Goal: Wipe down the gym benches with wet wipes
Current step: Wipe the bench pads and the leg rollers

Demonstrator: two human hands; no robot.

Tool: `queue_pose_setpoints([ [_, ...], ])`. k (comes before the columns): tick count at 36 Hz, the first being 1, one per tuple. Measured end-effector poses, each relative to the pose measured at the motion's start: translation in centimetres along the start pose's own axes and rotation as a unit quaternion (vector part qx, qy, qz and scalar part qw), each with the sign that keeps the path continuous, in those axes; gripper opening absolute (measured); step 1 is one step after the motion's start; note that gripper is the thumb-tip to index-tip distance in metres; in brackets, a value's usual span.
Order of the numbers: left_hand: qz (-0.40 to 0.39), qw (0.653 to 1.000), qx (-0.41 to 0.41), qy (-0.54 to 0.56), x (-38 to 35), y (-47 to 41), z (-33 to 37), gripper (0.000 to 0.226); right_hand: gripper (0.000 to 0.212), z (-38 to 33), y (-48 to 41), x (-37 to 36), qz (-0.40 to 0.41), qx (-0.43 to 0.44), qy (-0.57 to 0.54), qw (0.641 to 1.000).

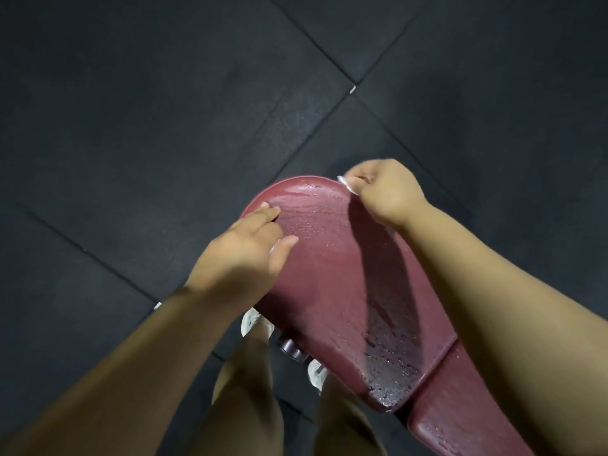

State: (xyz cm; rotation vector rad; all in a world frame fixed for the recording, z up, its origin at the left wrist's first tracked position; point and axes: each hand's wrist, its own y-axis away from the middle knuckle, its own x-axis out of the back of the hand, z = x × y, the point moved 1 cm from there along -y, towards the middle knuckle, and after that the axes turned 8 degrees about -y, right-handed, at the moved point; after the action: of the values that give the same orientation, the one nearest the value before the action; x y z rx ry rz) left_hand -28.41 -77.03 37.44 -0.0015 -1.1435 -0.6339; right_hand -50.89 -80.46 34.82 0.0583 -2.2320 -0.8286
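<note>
A dark red padded bench (332, 278) runs from the lower right up to a rounded end at centre. Its surface glistens with wet streaks and droplets. My right hand (385, 192) grips a crumpled white wet wipe (345, 183) at the far right edge of the rounded end. My left hand (253, 248) lies on the left edge of the pad with fingers stretched over the top; a bit of white shows under its palm, and I cannot tell what it is.
Black rubber floor tiles (164, 110) surround the bench. My legs and white shoes (255, 322) stand close to the bench's left side, beside a metal knob (291, 348) under the pad. A second red pad section (460, 409) continues toward the lower right.
</note>
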Motion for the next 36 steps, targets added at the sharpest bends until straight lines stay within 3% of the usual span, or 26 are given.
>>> queue_pose_setpoints([
  [2,0.018,1.0,-0.009,0.001,-0.2,0.3,-0.4,0.035,0.036,0.3,0.1,0.0,-0.003,-0.024,-0.027,0.999],
  [5,0.037,0.999,-0.012,0.019,-0.6,0.7,-1.2,0.034,0.019,-1.1,-0.1,-0.8,0.016,-0.029,-0.012,0.999],
  [11,0.041,0.999,0.018,0.028,-0.9,2.0,-2.9,0.031,0.021,-5.9,-2.2,-3.9,0.026,-0.008,0.014,1.0],
  [16,0.031,0.998,0.031,0.035,-0.6,3.0,-4.5,0.036,0.024,-11.1,-2.8,-7.4,-0.12,0.097,0.158,0.975],
  [19,0.03,0.999,0.03,0.027,-0.5,3.7,-5.5,0.025,0.023,-12.5,-2.1,-9.5,-0.192,0.134,0.2,0.951],
  [24,-0.01,0.998,0.066,0.013,0.2,4.8,-6.9,0.011,0.022,-11.6,-1.0,-9.1,-0.201,0.148,0.14,0.958],
  [28,-0.093,0.989,0.109,-0.02,0.9,5.0,-7.3,0.023,0.018,-11.8,0.0,-8.0,-0.213,0.173,0.123,0.954],
  [33,-0.13,0.985,0.099,-0.048,2.9,5.1,-7.1,0.025,0.018,-12.4,2.0,-6.1,-0.238,0.173,0.145,0.945],
  [36,-0.13,0.986,0.084,-0.063,4.8,4.9,-6.1,0.024,0.02,-10.7,3.5,-3.6,-0.206,0.143,0.154,0.956],
])
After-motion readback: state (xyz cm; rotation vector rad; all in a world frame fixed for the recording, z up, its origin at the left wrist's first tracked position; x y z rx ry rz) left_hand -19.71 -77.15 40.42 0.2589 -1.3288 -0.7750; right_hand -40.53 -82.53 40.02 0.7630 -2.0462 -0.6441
